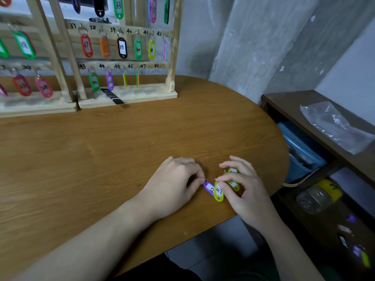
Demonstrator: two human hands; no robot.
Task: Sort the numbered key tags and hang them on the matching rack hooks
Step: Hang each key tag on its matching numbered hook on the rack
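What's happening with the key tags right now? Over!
Left hand pinches the purple tag by its ring. Right hand holds the yellow-green tag 47, more tags behind. Hooks 47 and 48 bare, nothing blocking.

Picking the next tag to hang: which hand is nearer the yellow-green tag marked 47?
Right. The right hand pinches the top of the yellow-green 47 tag; the left hand is just beside it, holding the purple tag by its ring.

A crumpled clear plastic bag [332, 126] lies on a dark wooden shelf [284, 100].
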